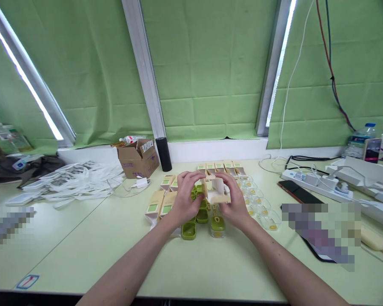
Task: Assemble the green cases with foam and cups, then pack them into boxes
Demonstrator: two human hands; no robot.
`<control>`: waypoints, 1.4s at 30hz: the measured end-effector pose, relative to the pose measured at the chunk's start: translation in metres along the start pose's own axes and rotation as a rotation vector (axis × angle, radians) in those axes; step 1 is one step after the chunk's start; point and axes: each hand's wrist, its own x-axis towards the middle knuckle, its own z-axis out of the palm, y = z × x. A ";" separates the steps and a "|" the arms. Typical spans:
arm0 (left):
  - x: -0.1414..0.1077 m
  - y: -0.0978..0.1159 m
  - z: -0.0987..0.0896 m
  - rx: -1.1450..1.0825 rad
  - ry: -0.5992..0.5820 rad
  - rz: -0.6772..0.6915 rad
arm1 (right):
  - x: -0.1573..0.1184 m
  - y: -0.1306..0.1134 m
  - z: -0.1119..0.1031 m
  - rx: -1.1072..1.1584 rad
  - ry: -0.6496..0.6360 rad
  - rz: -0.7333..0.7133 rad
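My left hand (pixel 187 196) and my right hand (pixel 234 199) hold a small open cardboard box (pixel 216 189) between them, its flaps spread and its white inside showing. Below it on the table stands a clear container with a green lid (pixel 217 222). Green cups (pixel 188 230) are lined up beside it, partly hidden by my left hand. To the right of my right hand lie several clear containers (pixel 270 222) with small yellow pieces in them. Cardboard boxes with green windows (pixel 153 205) stand left of my left hand.
More small boxes (pixel 228 168) stand in a row at the back. A brown carton (pixel 138 159), a black cylinder (pixel 164 154) and white strips (pixel 79 182) are at the back left. A dark phone (pixel 298 192) and a power strip (pixel 317 185) lie right.
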 end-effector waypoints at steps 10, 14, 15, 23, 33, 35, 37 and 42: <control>-0.022 -0.017 -0.008 0.416 0.133 0.226 | -0.002 0.010 -0.005 -0.277 0.025 -0.322; -0.028 -0.019 -0.009 0.468 0.113 0.250 | -0.002 0.009 -0.005 -0.266 0.052 -0.312; -0.029 -0.019 -0.009 0.480 0.103 0.246 | -0.002 0.008 -0.005 -0.261 0.055 -0.310; -0.025 -0.014 -0.005 0.412 0.280 0.437 | 0.000 0.004 -0.005 -0.299 0.067 -0.375; -0.013 -0.002 -0.005 0.208 0.262 0.387 | 0.000 -0.005 -0.006 -0.146 -0.035 -0.351; -0.012 -0.002 -0.005 0.061 0.208 0.329 | -0.001 -0.009 -0.005 -0.044 -0.062 -0.265; -0.012 -0.002 -0.001 -0.089 0.164 0.255 | -0.003 -0.012 -0.002 0.039 -0.064 -0.156; -0.020 0.000 0.012 -0.457 0.143 -0.048 | -0.007 -0.013 0.008 0.249 -0.080 0.114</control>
